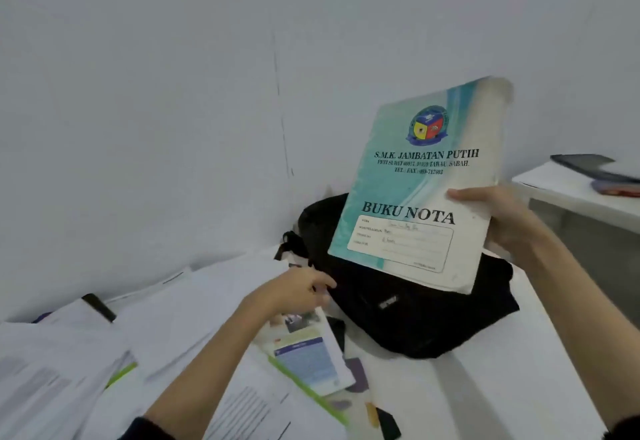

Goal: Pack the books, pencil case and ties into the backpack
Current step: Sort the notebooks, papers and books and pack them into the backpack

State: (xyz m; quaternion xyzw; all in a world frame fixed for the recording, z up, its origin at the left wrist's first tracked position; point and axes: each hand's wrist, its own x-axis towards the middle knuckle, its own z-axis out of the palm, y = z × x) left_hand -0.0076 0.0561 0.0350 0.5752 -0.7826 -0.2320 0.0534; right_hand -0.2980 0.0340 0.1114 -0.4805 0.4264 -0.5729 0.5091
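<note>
Right hand (502,221) grips notebook (419,183) by right edge, thumb across cover, book upright above black backpack (433,322) on white bench (502,387). Left hand (298,290) at backpack's left edge, fingers curled; whether they pinch fabric, cannot tell. Loose papers (166,322) and booklet (308,349) left of backpack.

Single view only, from a head-worn wide-angle camera. It looks forward and down over the white worktop (502,387) toward a plain pale wall corner (280,110). Both forearms enter from the bottom edge, so the vantage is close, at arm's reach. Wide-angle distortion bends the frame edges. No second view shares the scene.
</note>
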